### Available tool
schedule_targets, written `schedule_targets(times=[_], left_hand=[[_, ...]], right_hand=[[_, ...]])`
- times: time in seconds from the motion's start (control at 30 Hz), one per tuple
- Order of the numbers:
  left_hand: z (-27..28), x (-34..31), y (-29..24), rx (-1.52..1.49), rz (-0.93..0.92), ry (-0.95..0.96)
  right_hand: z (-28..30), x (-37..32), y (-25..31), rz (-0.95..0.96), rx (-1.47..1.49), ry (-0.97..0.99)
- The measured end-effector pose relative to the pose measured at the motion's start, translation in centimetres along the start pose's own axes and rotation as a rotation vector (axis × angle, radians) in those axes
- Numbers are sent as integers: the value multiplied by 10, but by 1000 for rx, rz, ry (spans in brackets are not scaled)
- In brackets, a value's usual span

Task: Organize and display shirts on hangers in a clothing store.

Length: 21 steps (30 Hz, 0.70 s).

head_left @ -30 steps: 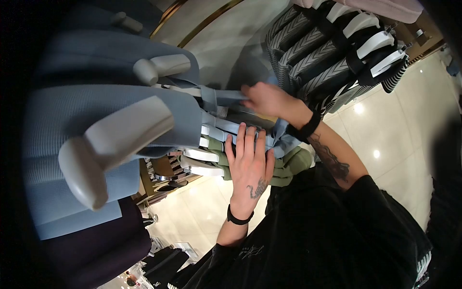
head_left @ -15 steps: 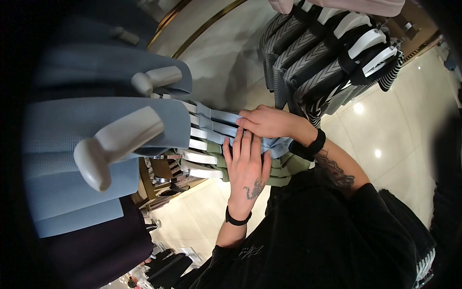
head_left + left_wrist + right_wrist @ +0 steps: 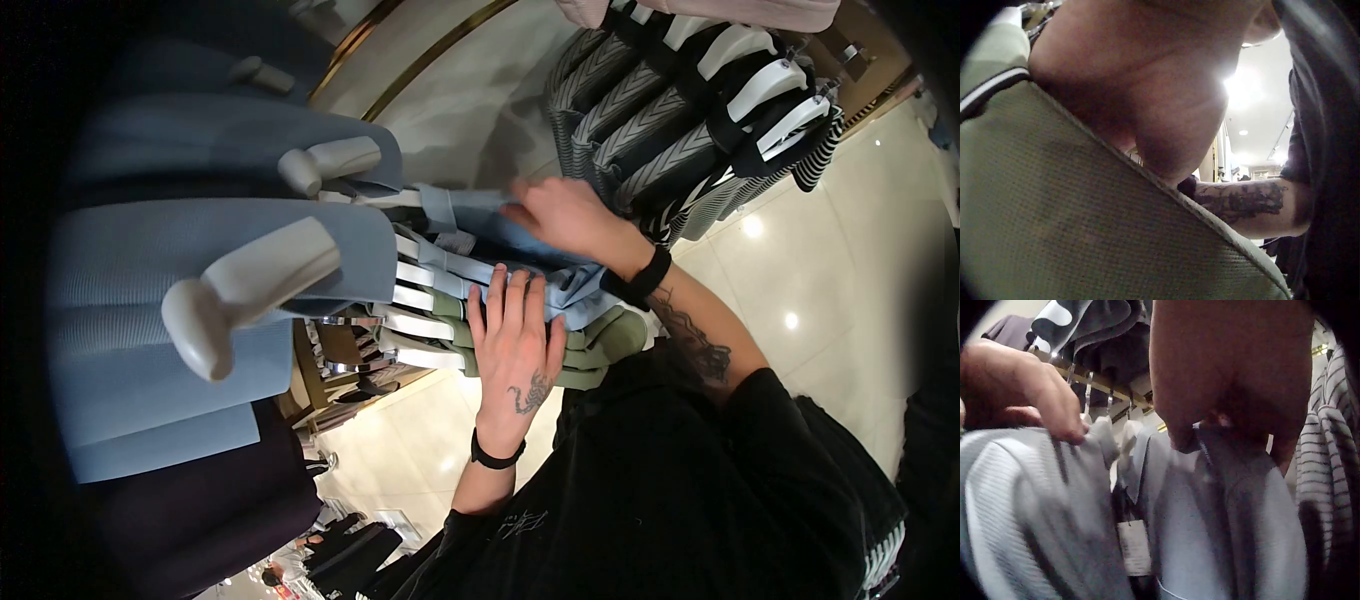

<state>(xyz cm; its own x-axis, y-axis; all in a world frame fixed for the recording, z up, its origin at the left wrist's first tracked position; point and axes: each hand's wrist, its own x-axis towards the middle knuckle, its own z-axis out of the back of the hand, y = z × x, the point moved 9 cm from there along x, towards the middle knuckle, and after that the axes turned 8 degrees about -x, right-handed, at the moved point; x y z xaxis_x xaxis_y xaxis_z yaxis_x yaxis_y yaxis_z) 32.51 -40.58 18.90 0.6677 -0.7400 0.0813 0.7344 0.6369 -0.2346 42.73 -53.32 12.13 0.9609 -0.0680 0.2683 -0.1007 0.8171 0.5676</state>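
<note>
Blue garment (image 3: pixel 480 208) pinched at the shoulder!

And here we go: my right grip (image 3: pixel 575 215) is narrow, thumb and fingers clamped over that blue shoulder at the far end of the hung row. Sensible place, I'd say: cloth over a hanger should follow without stretching.

Now my left grip (image 3: pixel 515 335), on the near side: fingers straight, laid across the other blue garments (image 3: pixel 452 262) and the green garments (image 3: pixel 612 335), pinching nothing that I can see. I judge it's there to steady the neighbours, leaving the held piece apart, and look, right in that gap hangs a white tag (image 3: pixel 1135 547)!

White hangers (image 3: pixel 415 325) line up side by side on the left, presumably spacing those shoulders. Farther left, big ribbed blue garments (image 3: pixel 90 260) with thick pale fittings (image 3: pixel 270 265) before them, probably bearing the weight, though I can't tell. Over at far right, chevron-patterned garments (image 3: pixel 655 150) hang close together, perhaps grouped by pattern, above the tiled floor (image 3: pixel 840 270).
</note>
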Motion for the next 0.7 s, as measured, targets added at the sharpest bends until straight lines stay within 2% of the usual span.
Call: schedule_targets(times=[0.13,0.27,0.47,0.7], left_hand=[[1,-1,-1,4,1,-5],[0,-3,0,6,0,-10],[0,-3,0,17,-2,-11],[0,-1,2,10,-1,-17]], right_hand=[[16,15,-8,44,-104,-90],[14,12,-9,13,-127,-68],[9,1,-4,12,-9,-22],[-3,-9,3,9,296,181]])
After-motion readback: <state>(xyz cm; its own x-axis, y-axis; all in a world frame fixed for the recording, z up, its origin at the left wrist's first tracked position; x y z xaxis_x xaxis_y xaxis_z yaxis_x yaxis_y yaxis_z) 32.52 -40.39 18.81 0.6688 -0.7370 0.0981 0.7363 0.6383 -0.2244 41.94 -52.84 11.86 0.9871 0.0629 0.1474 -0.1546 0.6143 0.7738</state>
